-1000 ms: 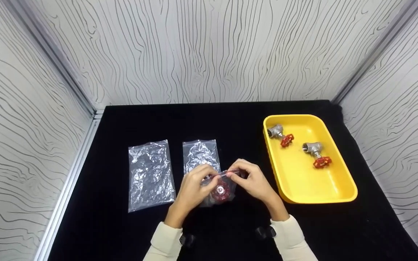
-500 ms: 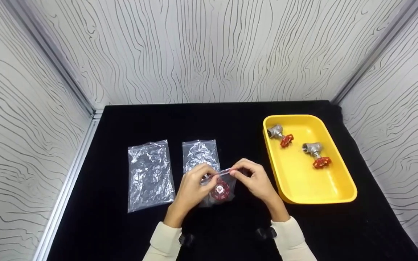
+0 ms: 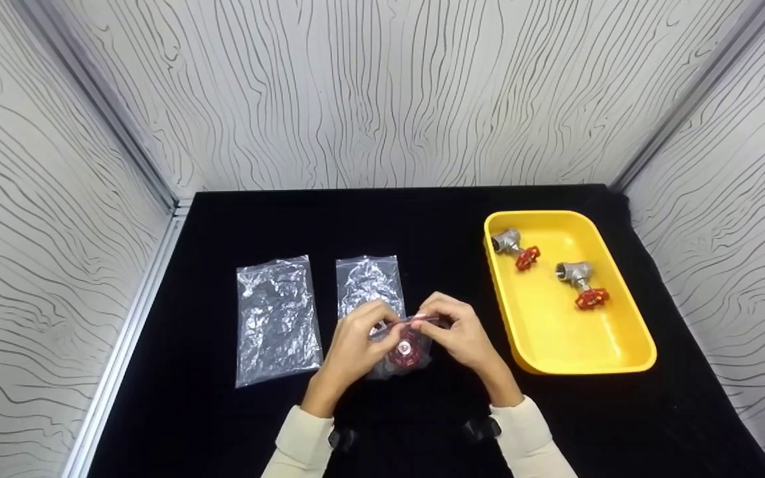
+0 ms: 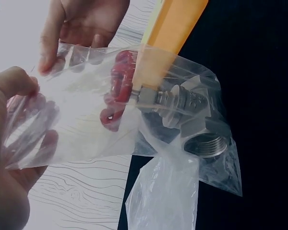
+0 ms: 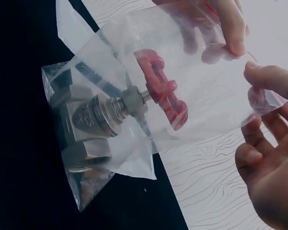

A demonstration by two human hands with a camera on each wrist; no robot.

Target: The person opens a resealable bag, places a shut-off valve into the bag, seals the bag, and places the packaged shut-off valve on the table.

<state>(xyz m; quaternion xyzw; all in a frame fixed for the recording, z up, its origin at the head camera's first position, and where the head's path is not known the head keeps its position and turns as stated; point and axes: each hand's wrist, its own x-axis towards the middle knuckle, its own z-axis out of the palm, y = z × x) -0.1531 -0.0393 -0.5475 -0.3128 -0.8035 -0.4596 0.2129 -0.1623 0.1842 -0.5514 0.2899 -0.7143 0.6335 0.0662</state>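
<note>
Your left hand (image 3: 356,337) and right hand (image 3: 461,332) both pinch the mouth of a clear, thin plastic bag (image 4: 86,134), held before you, left of the yellow plastic tray (image 3: 542,332). Inside sits a silver metal valve (image 5: 98,115), its red handwheel (image 5: 164,91) toward the mouth. Expect the film to be light, limp and slippery, the valve rigid and probably heavy, dragging downward. Keep thumb and forefinger on the rim; for lifting, cradle the metal body through the bag.
</note>
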